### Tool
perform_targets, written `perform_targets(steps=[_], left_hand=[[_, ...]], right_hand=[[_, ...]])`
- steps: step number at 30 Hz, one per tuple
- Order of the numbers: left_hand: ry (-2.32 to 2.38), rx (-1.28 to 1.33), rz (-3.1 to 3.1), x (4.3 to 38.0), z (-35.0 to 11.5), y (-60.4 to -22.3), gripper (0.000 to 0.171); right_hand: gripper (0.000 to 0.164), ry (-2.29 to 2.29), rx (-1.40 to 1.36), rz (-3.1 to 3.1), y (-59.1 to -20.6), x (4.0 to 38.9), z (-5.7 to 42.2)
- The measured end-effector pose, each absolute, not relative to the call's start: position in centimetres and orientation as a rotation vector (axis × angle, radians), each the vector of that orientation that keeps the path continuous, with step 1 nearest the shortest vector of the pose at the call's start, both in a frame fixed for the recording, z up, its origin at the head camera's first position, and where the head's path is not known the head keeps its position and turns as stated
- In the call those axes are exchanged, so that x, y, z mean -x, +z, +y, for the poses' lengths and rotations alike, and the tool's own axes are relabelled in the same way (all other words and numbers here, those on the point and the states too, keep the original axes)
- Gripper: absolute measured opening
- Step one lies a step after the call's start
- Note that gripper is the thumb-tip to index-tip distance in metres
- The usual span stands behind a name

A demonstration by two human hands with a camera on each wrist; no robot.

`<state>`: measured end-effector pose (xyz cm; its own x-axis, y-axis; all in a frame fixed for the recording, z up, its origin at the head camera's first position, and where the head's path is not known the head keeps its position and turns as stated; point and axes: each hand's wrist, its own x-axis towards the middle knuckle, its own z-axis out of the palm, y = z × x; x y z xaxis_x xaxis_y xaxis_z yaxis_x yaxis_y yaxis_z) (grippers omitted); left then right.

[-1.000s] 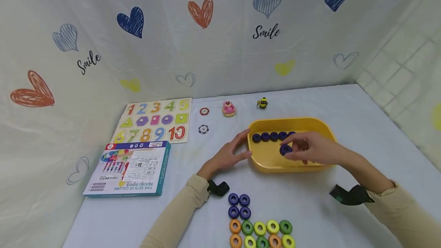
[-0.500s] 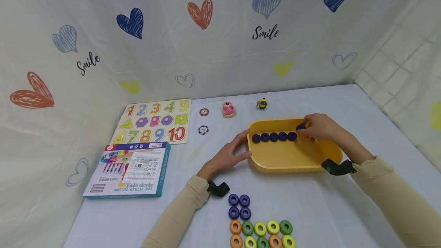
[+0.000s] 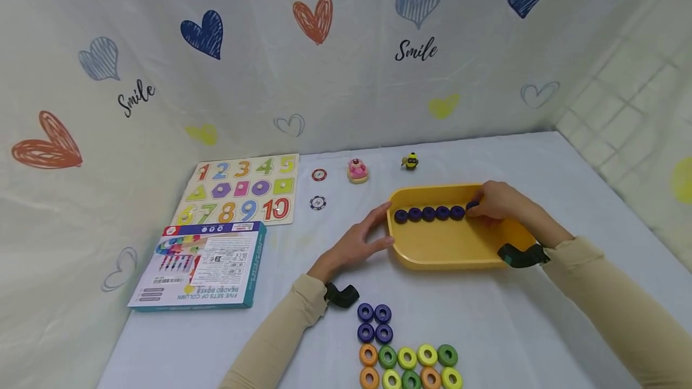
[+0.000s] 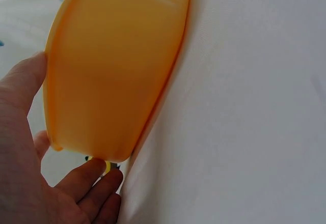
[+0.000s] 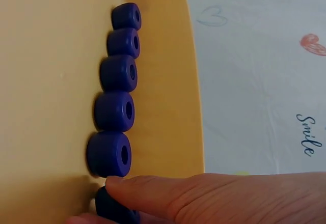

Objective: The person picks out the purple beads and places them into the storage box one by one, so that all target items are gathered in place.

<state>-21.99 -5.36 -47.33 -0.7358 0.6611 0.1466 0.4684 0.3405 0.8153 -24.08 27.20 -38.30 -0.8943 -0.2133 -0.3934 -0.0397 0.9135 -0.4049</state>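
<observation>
The yellow tray stands on the white-covered table. Along its back side inside runs a row of several dark blue ring beads, lying flat and close together. At the right end of that row, my right hand pinches another dark blue bead between thumb and fingers, low near the tray floor and partly hidden by the fingers. My left hand touches the tray's left end, its thumb and fingers spread and fairly straight against the rim and outer wall.
Dark blue beads and orange, green and yellow beads lie in rows at the front. A printed box and a number board lie left. Two chips, a pink figure and a bee figure stand behind.
My right hand has carried a dark blue bead from the tray's middle to the right end of the row and lowered it there. The left hand has stayed at the tray's left end.
</observation>
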Motion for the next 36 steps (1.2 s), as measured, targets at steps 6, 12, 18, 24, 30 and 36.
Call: perform_targets(steps=[6,12,18,24,30,36], left_hand=[[1.348,-1.013,2.393,22.0,-5.4,-47.3,0.072],[1.356,-1.029,2.392,21.9,-5.2,-47.5,0.072],[1.34,-1.023,2.401,21.7,-5.2,-47.4,0.072],[1.342,-1.008,2.403,21.9,-5.5,-46.9,0.071],[1.335,-0.99,2.397,22.0,-5.4,-46.9,0.072],[1.352,-0.993,2.363,20.5,-5.5,-44.2,0.069]], right_hand=[[0.037,-0.536,0.181,2.61,-38.5,24.3,26.9],[0.042,-0.506,0.178,2.599,-38.4,24.0,26.9],[0.048,-0.518,0.221,2.644,-36.2,22.5,26.6],[0.035,-0.622,0.542,2.684,-34.1,19.5,23.8],[0.024,-0.607,0.847,2.668,-35.0,15.2,19.2],[0.021,-0.674,0.983,2.404,-37.4,12.4,14.9]])
